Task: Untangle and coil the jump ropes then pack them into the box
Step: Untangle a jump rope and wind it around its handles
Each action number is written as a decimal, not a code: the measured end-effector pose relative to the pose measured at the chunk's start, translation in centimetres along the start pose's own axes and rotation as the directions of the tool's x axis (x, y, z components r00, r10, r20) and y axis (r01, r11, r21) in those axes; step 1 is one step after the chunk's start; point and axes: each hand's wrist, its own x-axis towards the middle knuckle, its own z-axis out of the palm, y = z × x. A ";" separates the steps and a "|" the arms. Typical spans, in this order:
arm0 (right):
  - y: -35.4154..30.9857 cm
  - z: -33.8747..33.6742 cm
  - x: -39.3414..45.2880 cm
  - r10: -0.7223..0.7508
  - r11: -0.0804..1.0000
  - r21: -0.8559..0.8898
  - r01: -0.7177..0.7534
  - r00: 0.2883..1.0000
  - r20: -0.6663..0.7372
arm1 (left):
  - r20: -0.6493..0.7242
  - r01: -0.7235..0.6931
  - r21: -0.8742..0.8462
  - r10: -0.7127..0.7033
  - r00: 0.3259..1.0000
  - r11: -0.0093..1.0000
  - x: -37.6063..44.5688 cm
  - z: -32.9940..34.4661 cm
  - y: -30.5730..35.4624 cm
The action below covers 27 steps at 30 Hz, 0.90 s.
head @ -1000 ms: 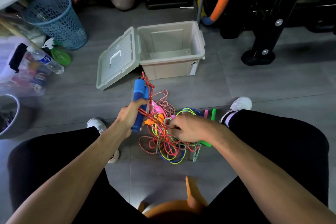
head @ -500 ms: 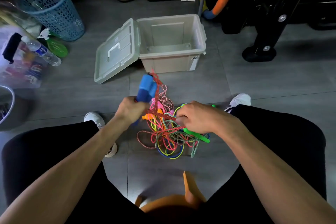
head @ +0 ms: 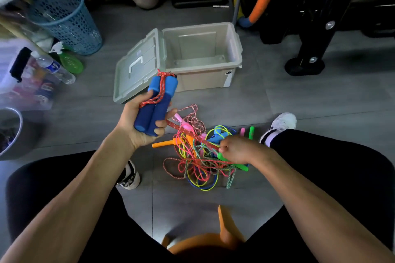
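- Jump ropes lie in a tangled heap on the floor between the person's feet, directly under and beside the right hand's fingers; one rope is partly lifted out of it.
- The left hand has its fingers curled round a pair of blue foam handles, held side by side and tilted up toward the box, with the red speckled cord wound over their tops and running down past the fingertips.
- Gripping both handles together probably keeps that rope's ends under control while its length is worked free.
- The right hand is closed, fingers pinching the same red cord where it enters the heap; the strand runs taut between the two hands, seemingly to find where it snags.
- Green, pink, yellow, blue and orange loops cross the cord just below the right fingertips, so a hard pull could tighten the knot.
- The box stands open beyond the left fingertips, nothing visible inside, its lid hinged back to the left side.
- Bare floor lies between heap and box, giving room to draw the cord out and coil it.
- An orange stool edge shows nearest the person, behind both wrists.
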 end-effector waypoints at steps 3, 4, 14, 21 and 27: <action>-0.4 0.9 0.5 -0.024 0.999 0.026 0.025 0.999 -0.029 | -0.044 -0.064 0.039 0.065 0.997 0.997 -0.2 0.2 0.6; -0.4 0.8 0.5 -0.021 0.999 0.027 0.022 0.999 -0.040 | -0.080 -0.074 0.073 0.080 0.994 0.995 -0.2 0.1 0.4; -0.3 -0.9 -0.5 -0.054 0.995 0.070 0.073 0.969 -0.240 | -0.242 0.131 0.967 0.643 0.727 0.216 2.4 0.1 -4.0; -2.0 -2.5 -1.0 -0.262 0.959 0.028 0.283 0.916 -0.305 | -0.096 0.316 0.916 0.632 0.769 -0.246 3.4 0.5 -5.9; -1.6 -4.5 -0.3 -0.277 0.934 0.078 0.349 0.845 -0.458 | 0.184 0.088 0.887 0.523 0.832 -0.453 2.7 1.4 -8.3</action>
